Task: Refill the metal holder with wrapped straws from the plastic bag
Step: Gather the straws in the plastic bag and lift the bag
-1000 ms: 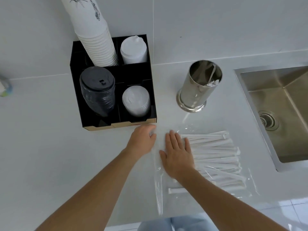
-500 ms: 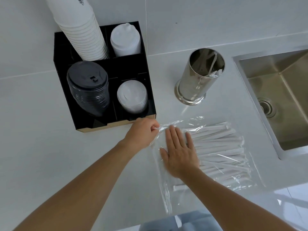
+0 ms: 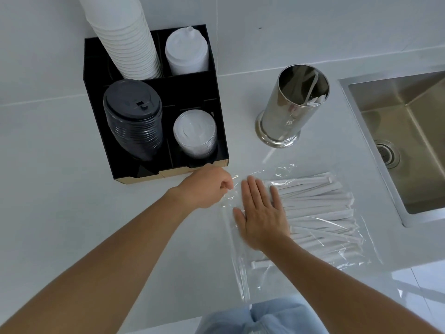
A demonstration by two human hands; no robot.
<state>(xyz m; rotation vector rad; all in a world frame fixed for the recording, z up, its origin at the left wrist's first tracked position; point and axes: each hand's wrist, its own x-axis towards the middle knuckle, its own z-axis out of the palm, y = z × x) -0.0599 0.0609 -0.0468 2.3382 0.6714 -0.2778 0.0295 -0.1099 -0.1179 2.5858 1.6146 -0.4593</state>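
On smooth counter (image 3: 60,189): crinkled clear bag (image 3: 356,251), left hand (image 3: 208,186) pinching edge.

Upright metal holder (image 3: 292,109) nearly empty, clear plastic bag (image 3: 356,239) flat, wrapped straws (image 3: 320,213) inside

A pale grey counter (image 3: 60,213) carried everything. A black organiser (image 3: 154,92) stood on it against the wall, just left of a metal holder (image 3: 292,109) that stood upright on its round base. Nearer the front edge a clear plastic bag (image 3: 361,242) lay flat on the counter, wrapped straws (image 3: 320,213) lying side by side inside it. At the right a steel sink (image 3: 409,141) was set into the counter top, just beside the bag.
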